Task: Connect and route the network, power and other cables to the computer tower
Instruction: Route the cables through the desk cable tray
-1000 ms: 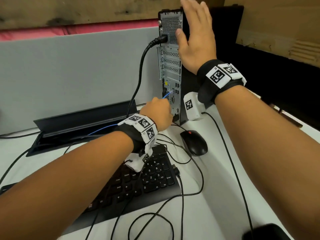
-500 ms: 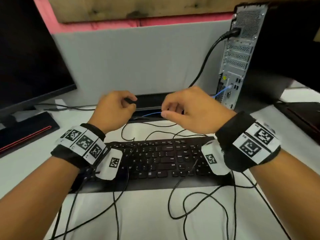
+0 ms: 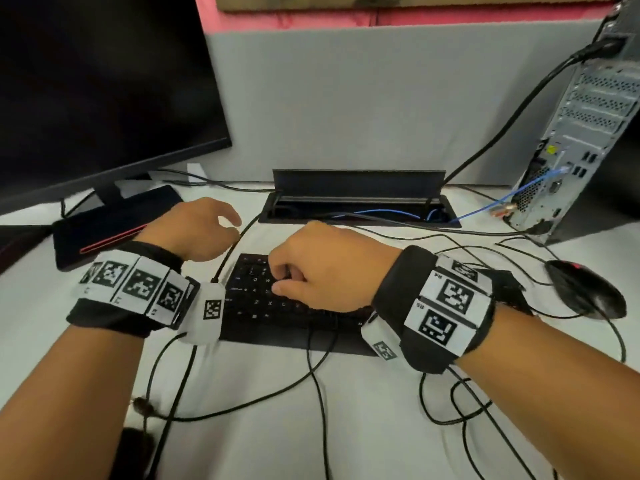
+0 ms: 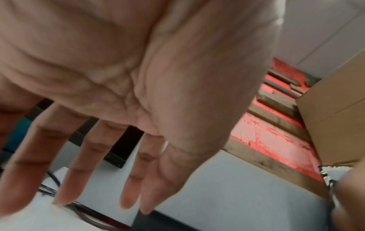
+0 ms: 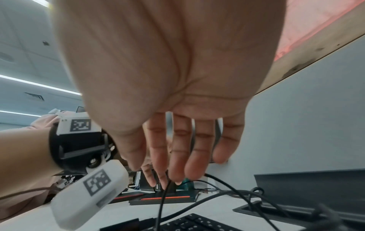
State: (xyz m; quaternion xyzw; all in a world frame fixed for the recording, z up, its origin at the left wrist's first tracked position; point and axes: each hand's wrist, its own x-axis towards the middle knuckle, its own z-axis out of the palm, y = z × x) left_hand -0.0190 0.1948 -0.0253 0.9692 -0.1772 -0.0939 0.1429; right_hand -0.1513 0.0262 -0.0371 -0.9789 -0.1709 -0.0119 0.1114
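Observation:
The computer tower (image 3: 588, 116) stands at the desk's right edge, its rear panel facing me. A thick black power cable (image 3: 512, 116) is plugged in near its top, and a blue network cable (image 3: 533, 187) runs from the desk cable box (image 3: 356, 188) into a lower port. My left hand (image 3: 225, 226) hovers left of the keyboard (image 3: 256, 306), fingers spread and holding nothing in the left wrist view (image 4: 126, 179). My right hand (image 3: 284, 278) is over the keyboard's keys with loosely curled fingers; the right wrist view (image 5: 173, 164) shows nothing held.
A dark monitor (image 3: 97, 81) and its stand base (image 3: 114, 220) fill the left. A black mouse (image 3: 585, 289) lies on the right. Thin black cables loop across the white desk around the keyboard. A second blue lead ends in a loose plug (image 3: 502, 211) by the tower's base.
Both hands left the tower and came back over the keyboard. My view swung left, so the tower now sits at the right edge. The right hand's earlier pinch at the cable box is gone.

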